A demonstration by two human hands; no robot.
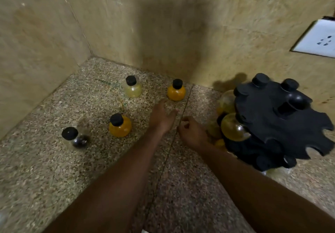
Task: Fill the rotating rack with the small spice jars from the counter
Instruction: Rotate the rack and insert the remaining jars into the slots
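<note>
Reaching out over the speckled granite counter (54, 169), both bare arms come in from the near edge, and neither hand carries anything. The left hand (161, 117) is spread flat with fingers apart and extended, empty, its fingertips pointing at the far orange-filled round glass jar with a black cap (176, 90), which stands just beyond them and not yet touched. The right hand (190, 133) is loosely curled, fingers bent in toward the palm but closed on nothing, hovering just left of the black plastic rotating rack (275, 116).

To the left of the open hand, close by, stands a second orange jar with a black cap (120, 125); further left again is a clear jar holding dark contents (76, 137). Beyond and left of the fingertips sits a pale yellow jar (132, 87). All four are upright and well apart from each other.

I'd judge the sensible move is to close around the belly of the far orange jar rather than its small cap, since the rounded glass looks slippery, and lift straight up. The rack already holds some jars along its near and left side, and open notches show on its right rim. The curled hand seems well placed to turn the rack so an empty notch faces the incoming jar.
</note>
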